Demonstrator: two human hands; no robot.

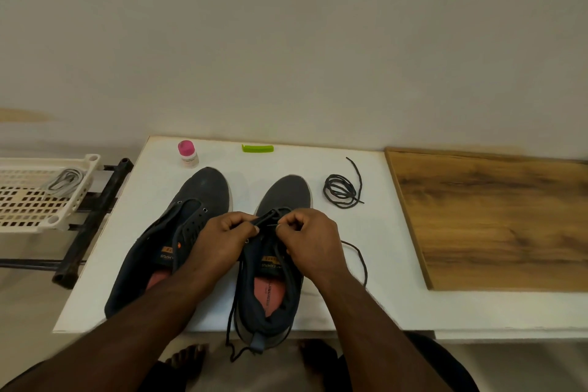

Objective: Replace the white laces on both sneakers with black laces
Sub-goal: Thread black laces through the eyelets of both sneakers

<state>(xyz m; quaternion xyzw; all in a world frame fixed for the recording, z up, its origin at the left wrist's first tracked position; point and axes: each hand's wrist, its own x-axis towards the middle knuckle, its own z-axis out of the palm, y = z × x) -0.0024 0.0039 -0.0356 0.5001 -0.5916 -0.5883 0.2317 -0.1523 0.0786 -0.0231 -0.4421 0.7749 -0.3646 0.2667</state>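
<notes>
Two sneakers sit side by side on the white worktop (397, 264), toes toward twelve o'clock. The left sneaker (178, 232) shows bare eyelets and no lace at all. The right sneaker (273, 264) has a black lace (286, 267) started at its lowest eyelets, nearest the toe, with both tails running back toward six o'clock; one tail hangs off the worktop edge by the heel, the other loops out at about four o'clock of the shoe.

By my reading, the step in hand is threading the black lace up the right sneaker, and it is early: only the bottom row looks crossed. The white laces (63, 181) appear to lie already in the tray (38, 200) at nine o'clock, so removal seems done.

Left hand (222, 242) has its fingers curled, pinching the lace and the eyelet flap at the shoe's throat. Right hand (310, 242) also has fingers curled, pinching what looks like the lace tip just at three o'clock of the left fingertips. The lace tip sits between the two hands, nearly touching both; whether it has entered the eyelet I cannot tell.

Next move likely calls for feeding that tip through the next eyelet and pulling slack even, keeping tails equal.

A spare black lace (342, 191) lies coiled at one o'clock of the right sneaker, well apart from the hands, presumably for the left sneaker.
</notes>
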